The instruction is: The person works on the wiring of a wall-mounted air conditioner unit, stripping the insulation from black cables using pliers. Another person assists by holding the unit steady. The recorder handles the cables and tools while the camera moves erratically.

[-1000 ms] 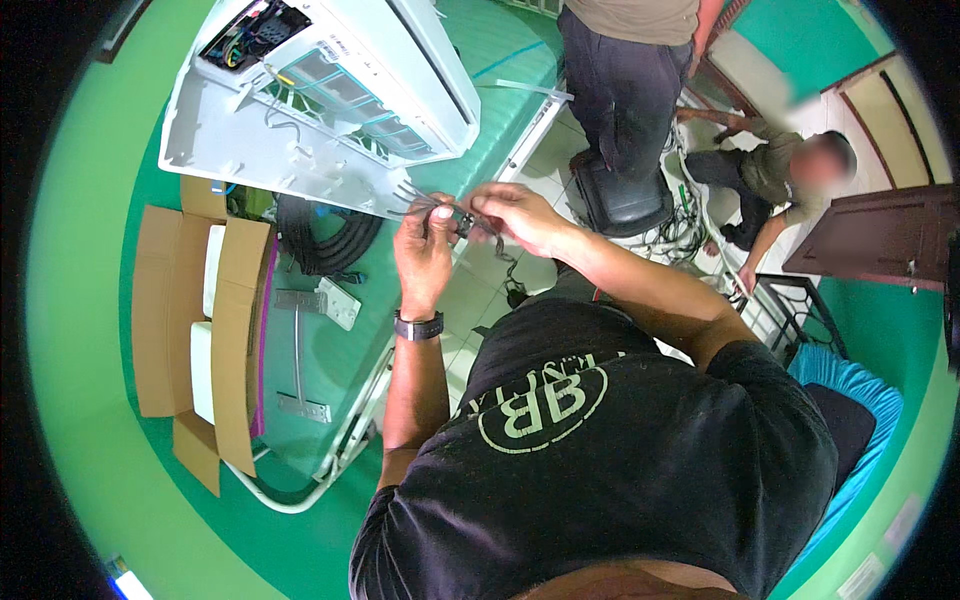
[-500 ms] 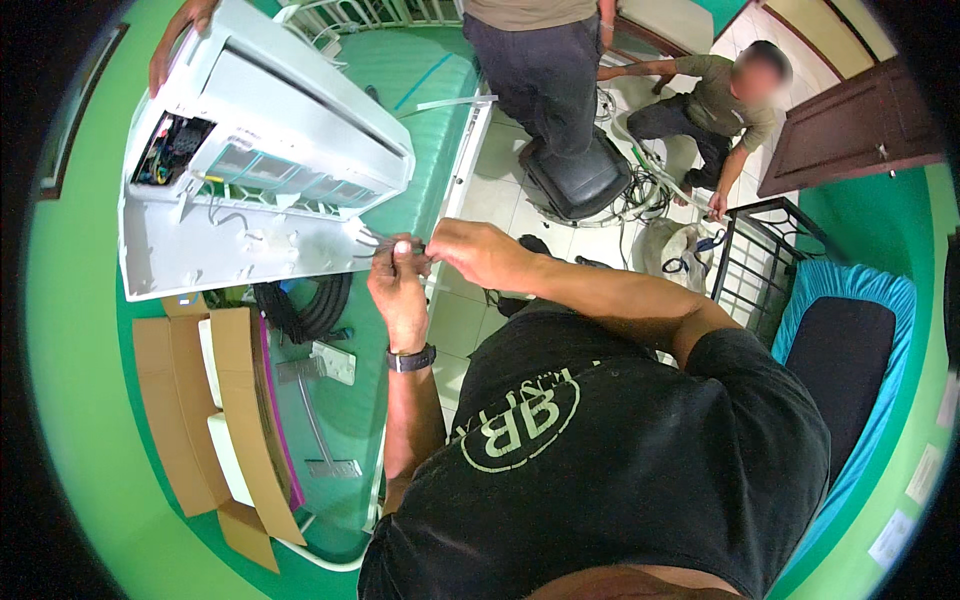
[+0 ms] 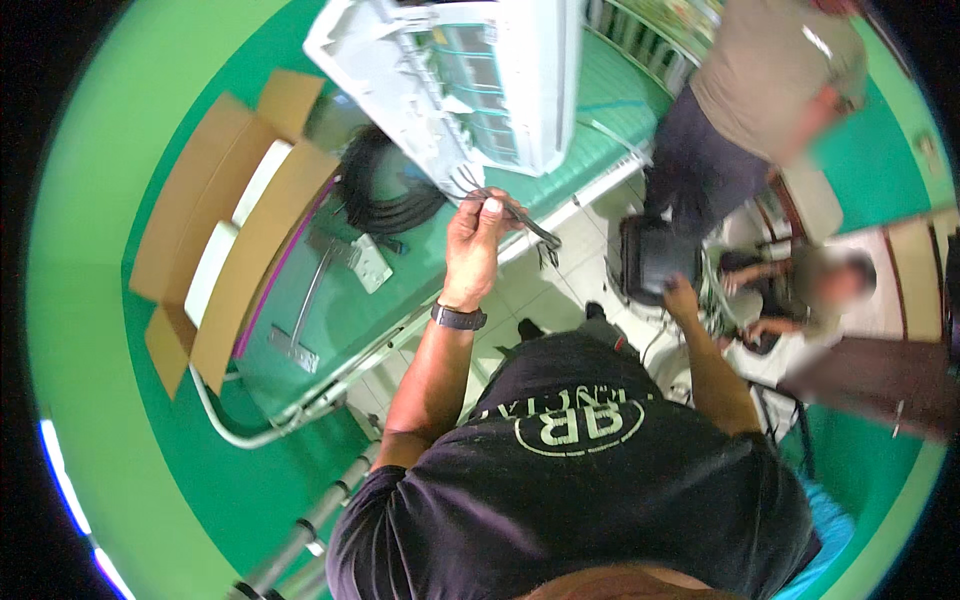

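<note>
My left hand [image 3: 478, 240] is closed on a dark electrical cable [image 3: 537, 228], pinched between thumb and fingers. Thin bare-looking wire ends fan out on one side of the grip, and a bent loop hangs on the other. Just beyond it, a white air conditioner indoor unit [image 3: 548, 90] rests on the green bed, its lower casing and filter grille facing me. Out to the right, my right hand [image 3: 682, 300] is off the cable and appears near the edge of a black padded seat [image 3: 660, 258]. Its fingers are blurred, and whether they touch the seat is unclear.
A coil of black tubing [image 3: 385, 190], a metal bracket [image 3: 305, 310] and a white plate [image 3: 370, 265] lie on the green mattress [image 3: 350, 325]. An opened cardboard box [image 3: 265, 270] stands left. One person [image 3: 770, 90] stands beyond the seat; another [image 3: 815, 290] crouches at right.
My right hand has let go of the cable and swung right, toward the black seat. My left hand still grips the cable. The whole view has turned, shifting the unit toward the top middle.
</note>
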{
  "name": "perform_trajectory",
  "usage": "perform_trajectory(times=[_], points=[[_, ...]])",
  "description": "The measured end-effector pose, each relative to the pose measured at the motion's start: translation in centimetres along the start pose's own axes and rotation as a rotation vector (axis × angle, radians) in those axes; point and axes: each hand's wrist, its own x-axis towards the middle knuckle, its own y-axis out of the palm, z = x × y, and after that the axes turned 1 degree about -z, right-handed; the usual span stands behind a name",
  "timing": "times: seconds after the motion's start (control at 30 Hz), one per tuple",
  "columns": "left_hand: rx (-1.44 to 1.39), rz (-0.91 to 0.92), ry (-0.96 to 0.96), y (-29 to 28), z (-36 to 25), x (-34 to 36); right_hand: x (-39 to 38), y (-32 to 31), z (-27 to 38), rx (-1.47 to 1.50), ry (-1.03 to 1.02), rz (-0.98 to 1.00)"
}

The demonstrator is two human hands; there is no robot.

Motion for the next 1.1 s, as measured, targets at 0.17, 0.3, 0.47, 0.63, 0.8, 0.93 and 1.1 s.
perform_trajectory(times=[0.17, 0.3, 0.47, 0.63, 0.8, 0.93, 1.1], points=[[-0.208, -0.094, 0.050, -1.6, -3.7, 1.7, -6.6, -2.9, -12.3, -0.341, 0.313, 0.318], [-0.188, -0.123, 0.098, -0.7, -5.6, 3.5, -10.0, -4.5, -17.1, -0.372, 0.489, 0.468], [-0.044, -0.193, 0.156, 1.3, -7.4, 5.7, -6.4, -4.3, -17.6, -0.345, 0.404, 0.491], [-0.076, -0.189, 0.351, 4.6, -9.9, 6.8, 4.8, -3.2, -9.8, -0.180, 0.039, 0.421], [-0.051, -0.249, 0.505, 8.3, -12.9, 8.3, 13.8, -5.1, 12.1, 0.260, -0.442, 0.574], [0.081, -0.337, 0.603, 11.6, -15.4, 9.7, 14.9, -7.6, 27.0, 0.512, -0.760, 0.900], [0.115, -0.472, 0.764, 11.0, -19.3, 11.8, 16.7, -0.9, 31.6, 0.475, -1.014, 1.135]])
